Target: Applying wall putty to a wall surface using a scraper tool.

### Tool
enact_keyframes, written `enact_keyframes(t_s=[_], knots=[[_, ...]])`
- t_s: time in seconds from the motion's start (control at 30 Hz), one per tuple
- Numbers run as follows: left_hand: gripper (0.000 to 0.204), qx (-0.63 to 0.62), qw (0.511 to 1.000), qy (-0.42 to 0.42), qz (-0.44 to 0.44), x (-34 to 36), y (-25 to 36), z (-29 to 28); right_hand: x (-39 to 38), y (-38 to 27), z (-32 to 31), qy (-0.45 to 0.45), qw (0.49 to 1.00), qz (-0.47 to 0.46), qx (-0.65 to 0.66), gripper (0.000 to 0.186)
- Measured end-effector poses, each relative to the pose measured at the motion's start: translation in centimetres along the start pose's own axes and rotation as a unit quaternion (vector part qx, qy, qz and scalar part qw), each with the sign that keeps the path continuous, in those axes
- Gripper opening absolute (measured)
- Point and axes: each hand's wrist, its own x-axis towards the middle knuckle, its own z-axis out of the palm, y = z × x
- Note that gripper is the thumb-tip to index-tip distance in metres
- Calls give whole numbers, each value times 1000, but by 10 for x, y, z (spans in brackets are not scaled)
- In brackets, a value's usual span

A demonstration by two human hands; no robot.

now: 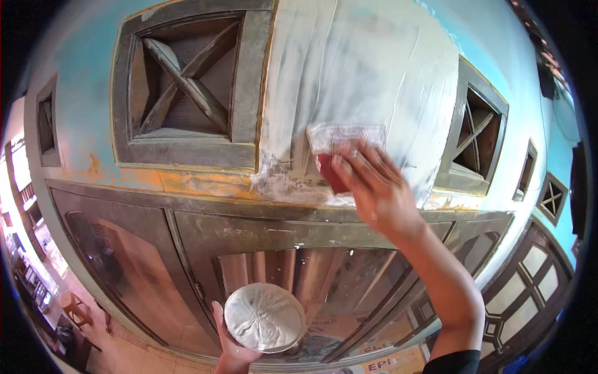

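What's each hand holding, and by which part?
The left hand holds a round, whitish bowl of paste by its lower-left side. The right hand grips a flat, dark red scraper with a paste-smeared edge by its lower part.

Dark capitals [381,366] on pale surface [411,358], lower edge

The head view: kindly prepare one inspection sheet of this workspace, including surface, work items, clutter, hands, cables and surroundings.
Surface: light-blue painted wall with a streaky white coated patch.
Job's things: flat scraper with red grip and white-smeared blade, on the patch; round pale bowl of creased white paste.
Clutter: small orange-brown stool, lower left.
Hands: right hand holds the scraper; left hand holds the bowl.
Cables: nothing clearly seen.
Surroundings: brown wooden vents with X-shaped bars; brown wood-framed glass panels below.
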Motion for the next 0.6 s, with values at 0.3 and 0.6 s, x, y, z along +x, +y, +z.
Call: enact_keyframes(t_s=[0.3,0.6], knots=[[96,-38,999,-12,-5,3,8,-5,136,86,-56,171,983,64,27,35],[96,114,990,74,40,6,-2,-1,186,129,-37,212,977,-17,8,28]])
